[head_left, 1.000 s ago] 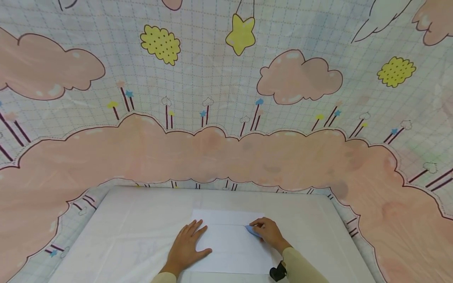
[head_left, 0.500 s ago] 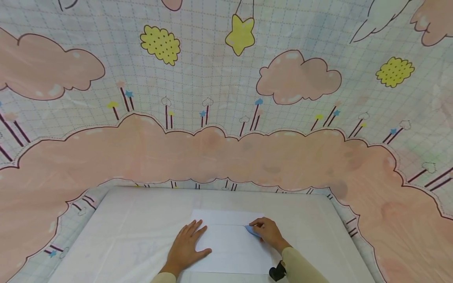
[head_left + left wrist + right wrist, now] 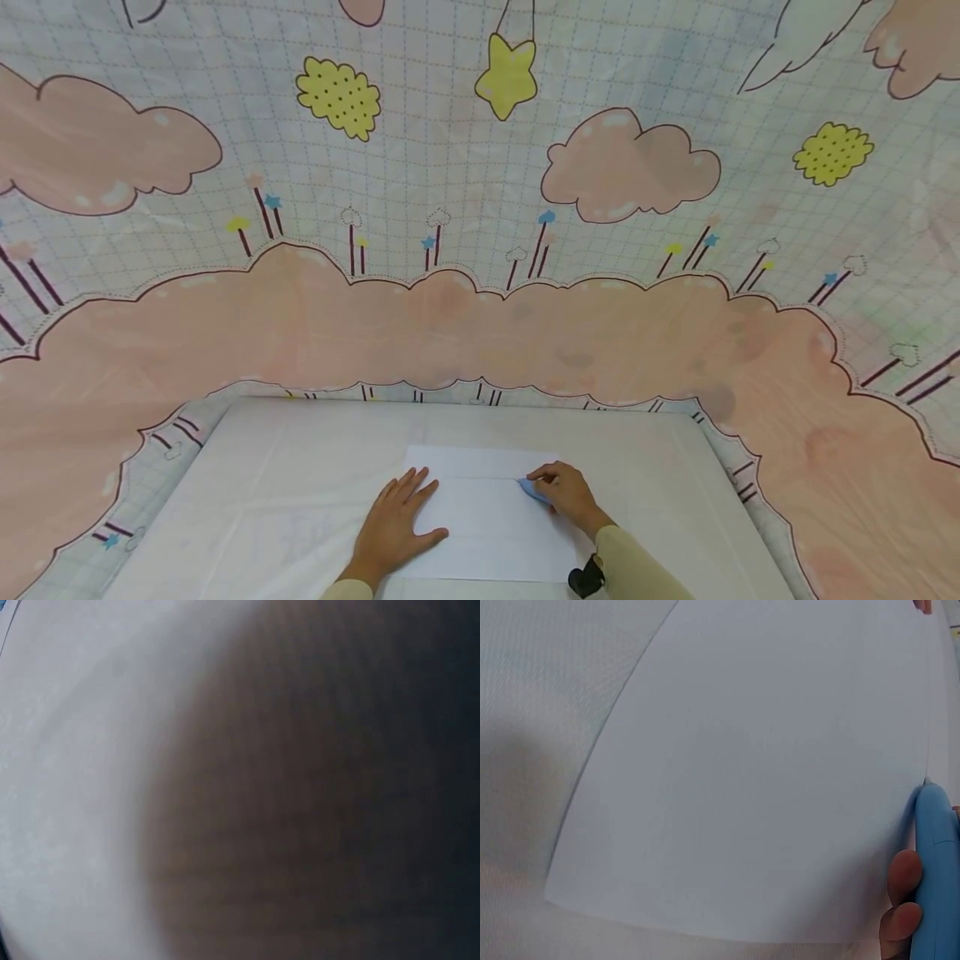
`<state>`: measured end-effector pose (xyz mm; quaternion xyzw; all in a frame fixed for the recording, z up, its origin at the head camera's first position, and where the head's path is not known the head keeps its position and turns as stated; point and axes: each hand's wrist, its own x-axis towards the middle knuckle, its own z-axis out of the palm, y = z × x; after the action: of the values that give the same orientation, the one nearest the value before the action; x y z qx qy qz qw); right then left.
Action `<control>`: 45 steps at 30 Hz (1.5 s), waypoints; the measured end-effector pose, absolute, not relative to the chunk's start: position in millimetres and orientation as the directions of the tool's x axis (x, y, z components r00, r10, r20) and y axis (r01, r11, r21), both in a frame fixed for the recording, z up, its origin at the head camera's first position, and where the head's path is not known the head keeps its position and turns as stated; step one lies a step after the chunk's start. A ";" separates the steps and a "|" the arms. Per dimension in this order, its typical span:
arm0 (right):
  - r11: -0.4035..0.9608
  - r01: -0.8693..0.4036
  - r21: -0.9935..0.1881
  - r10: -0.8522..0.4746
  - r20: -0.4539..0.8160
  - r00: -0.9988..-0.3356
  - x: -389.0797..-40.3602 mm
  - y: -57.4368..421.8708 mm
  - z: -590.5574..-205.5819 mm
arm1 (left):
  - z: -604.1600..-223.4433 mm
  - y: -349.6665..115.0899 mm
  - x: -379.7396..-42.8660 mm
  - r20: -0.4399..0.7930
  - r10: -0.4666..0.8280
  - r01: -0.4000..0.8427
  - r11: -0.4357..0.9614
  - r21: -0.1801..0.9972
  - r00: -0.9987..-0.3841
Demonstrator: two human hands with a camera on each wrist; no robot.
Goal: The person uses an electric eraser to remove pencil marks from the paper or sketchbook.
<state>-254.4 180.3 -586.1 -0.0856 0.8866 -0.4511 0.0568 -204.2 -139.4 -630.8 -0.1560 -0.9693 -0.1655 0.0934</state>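
Observation:
A sheet of white paper lies flat on the white-covered table. My left hand rests with spread fingers on the paper's left edge. Near the right edge, my right hand grips a small blue utility knife. In the right wrist view, the knife has a small tip touching the paper, and fingers curl against its side. From that tip a thin straight line runs along the sheet toward the left hand. Blurred skin fills much of the left wrist view, so the left fingers are hidden there.
White cloth covers the table around the sheet. Behind and beside it hangs a patterned curtain with clouds and stars. A black heart-shaped piece sits at the right sleeve.
The head view has shifted very slightly. Both hands, the paper and the utility knife stay in nearly the same places.

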 end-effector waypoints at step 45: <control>0.614 -0.077 -0.785 -0.169 -0.036 -0.985 -251.7 182.2 -582.3 | -628.7 -138.5 -203.3 0.274 0.273 0.352 0.886 0.302 -0.922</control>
<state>-251.7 182.2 -582.3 -0.0684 0.8969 -0.4337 0.0529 -203.3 -138.5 -628.7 -0.1621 -0.9645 -0.1756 0.1126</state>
